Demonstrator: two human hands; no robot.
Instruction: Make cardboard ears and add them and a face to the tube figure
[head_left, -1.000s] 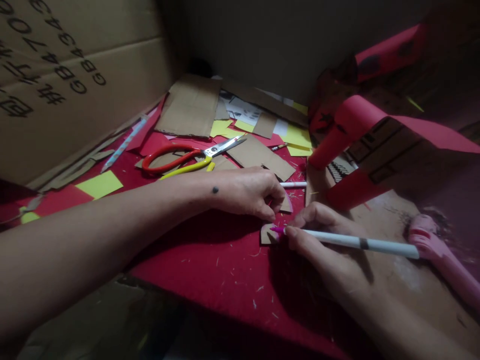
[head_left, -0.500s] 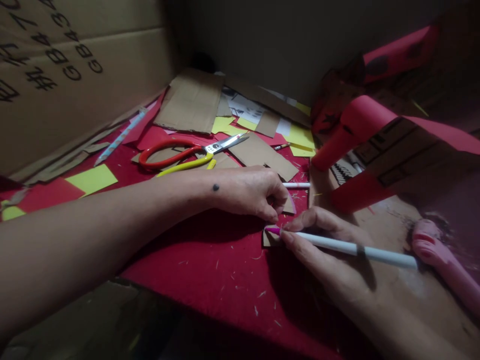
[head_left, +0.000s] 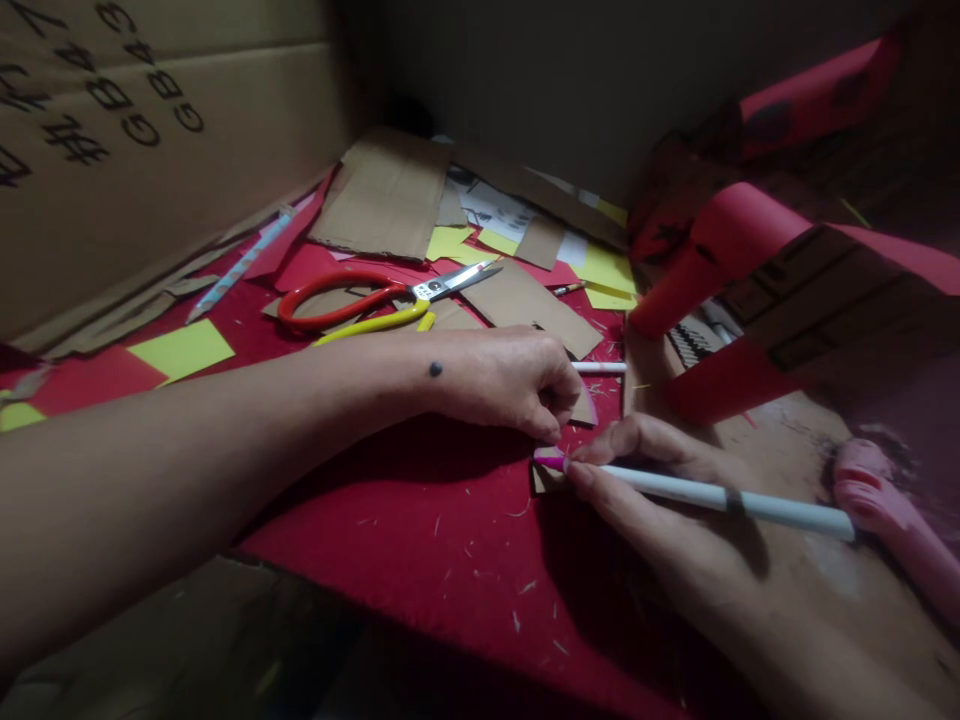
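Observation:
My right hand (head_left: pixel 660 490) grips a white felt-tip pen (head_left: pixel 697 493) with a magenta tip. The tip rests on a small piece of cardboard (head_left: pixel 550 480) that lies on the red tabletop (head_left: pixel 420 520). A pink mark shows along the cardboard's upper edge. My left hand (head_left: pixel 517 380) is curled, with its thumb tip at the far edge of that small piece, holding it down. Another cardboard scrap (head_left: pixel 583 408) with a pink edge lies partly under my left fingers, beside a thin white stick (head_left: pixel 600 368).
Scissors (head_left: pixel 420 295) with red and yellow handles lie beyond my left wrist, among cardboard sheets (head_left: pixel 382 195) and yellow paper (head_left: pixel 604 270). A printed carton (head_left: pixel 225 110) stands at left. Red paper tubes (head_left: pixel 731 385) and a pink glue gun-like tool (head_left: pixel 885 500) are at right.
The pink mark along the small cardboard's edge shows more clearly. The view has shifted slightly; both hands keep nearly the same pose, the pen still on the cardboard.

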